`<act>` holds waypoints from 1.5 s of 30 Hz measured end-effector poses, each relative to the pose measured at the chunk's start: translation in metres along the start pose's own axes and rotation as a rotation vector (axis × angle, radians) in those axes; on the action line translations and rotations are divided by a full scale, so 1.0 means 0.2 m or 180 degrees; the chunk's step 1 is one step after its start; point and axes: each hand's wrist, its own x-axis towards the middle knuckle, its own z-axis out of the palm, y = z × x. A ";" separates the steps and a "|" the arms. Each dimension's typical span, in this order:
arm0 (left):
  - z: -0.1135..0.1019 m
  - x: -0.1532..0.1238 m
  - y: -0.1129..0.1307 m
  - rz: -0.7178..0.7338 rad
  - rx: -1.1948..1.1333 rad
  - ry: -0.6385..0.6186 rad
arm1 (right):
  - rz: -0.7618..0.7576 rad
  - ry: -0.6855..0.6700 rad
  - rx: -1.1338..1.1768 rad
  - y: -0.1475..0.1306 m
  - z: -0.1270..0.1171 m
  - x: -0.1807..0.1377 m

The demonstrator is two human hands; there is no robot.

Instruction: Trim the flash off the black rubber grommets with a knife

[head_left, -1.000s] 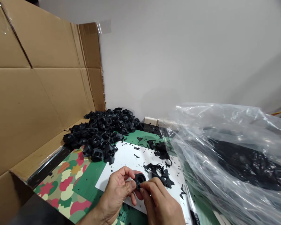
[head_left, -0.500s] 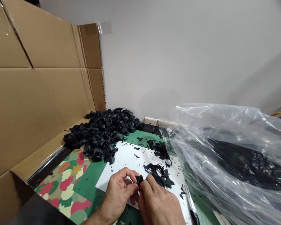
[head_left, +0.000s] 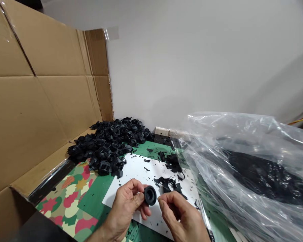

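1. Plain white wall [head_left: 192, 60] and a tall brown corrugated cardboard panel [head_left: 40, 101] back a bench covered by a green cutting mat [head_left: 97, 193] and a camouflage-patterned sheet [head_left: 65, 205].
2. At the near edge, the left hand [head_left: 127, 210] grips a round black rubber grommet [head_left: 150, 195] between thumb and fingers, its open face toward the camera, above a white paper sheet [head_left: 141, 169].
3. Just beside the grommet but apart from it, the right hand [head_left: 183, 216] hovers with fingers curled, thumb and forefinger tips close together; whether they pinch anything cannot be told.
4. Black rubber trimmings [head_left: 170, 184] lie scattered on the white sheet just beyond the right hand.
5. Beyond the left hand, a heap of black ribbed rubber parts [head_left: 108, 146] rests against the cardboard.
6. To the right of the right hand spreads a crumpled clear plastic bag [head_left: 242, 158] with dark parts inside.
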 end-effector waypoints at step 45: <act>-0.02 0.00 -0.02 0.0285 0.0039 0.0252 | -0.0153 0.0037 -0.0140 0.11 0.01 0.00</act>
